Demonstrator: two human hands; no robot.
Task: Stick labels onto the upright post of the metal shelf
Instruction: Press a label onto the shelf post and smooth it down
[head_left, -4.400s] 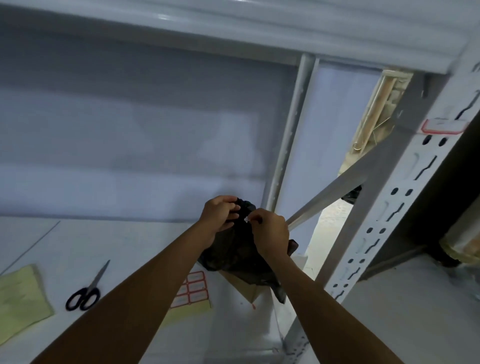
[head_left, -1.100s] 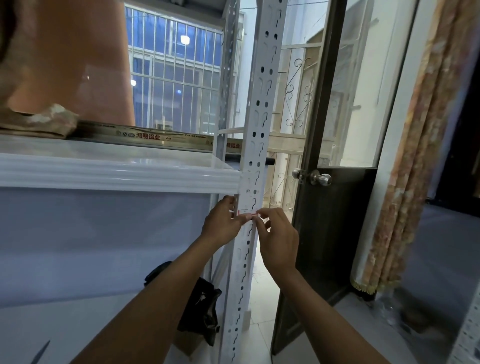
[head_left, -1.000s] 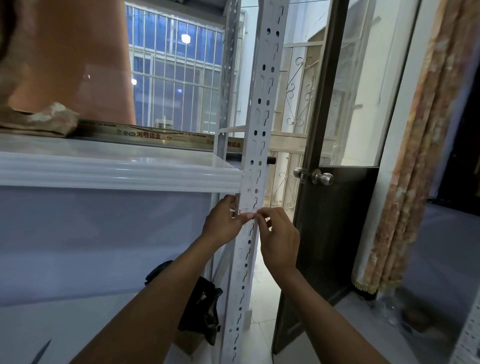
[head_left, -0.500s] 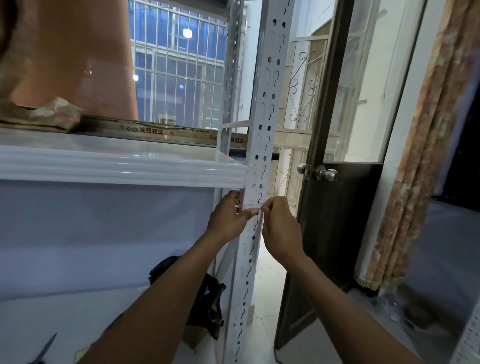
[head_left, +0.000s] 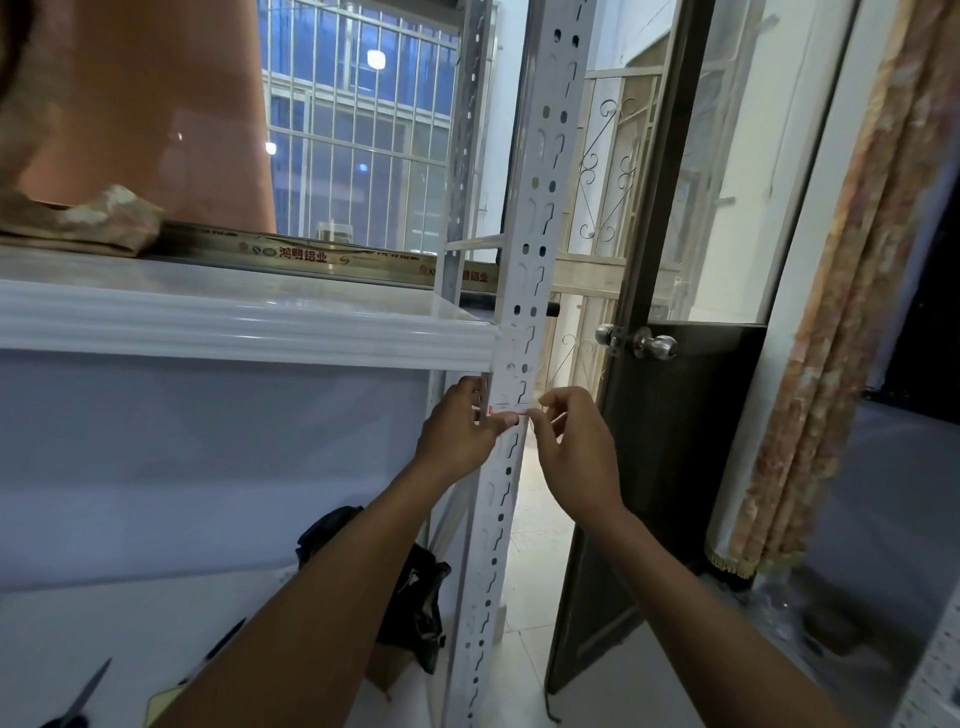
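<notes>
The white perforated upright post (head_left: 535, 218) of the metal shelf runs from top to bottom through the middle of the view. A small white label with a red border (head_left: 508, 409) lies across the post just below the upper shelf board (head_left: 244, 327). My left hand (head_left: 457, 434) pinches the label's left end with thumb and fingers. My right hand (head_left: 571, 447) pinches its right end at the post's edge. Both forearms reach up from below.
A dark door with a metal knob (head_left: 641, 343) stands open right of the post. A black bag (head_left: 415, 597) lies on the lower shelf by the post. Scissors (head_left: 78, 701) rest at the bottom left. A curtain (head_left: 841, 312) hangs at the right.
Earlier both hands worked at the black bag on the lower shelf. Since then they have risen to the post and hold the label there; over the last second the view has shifted slightly.
</notes>
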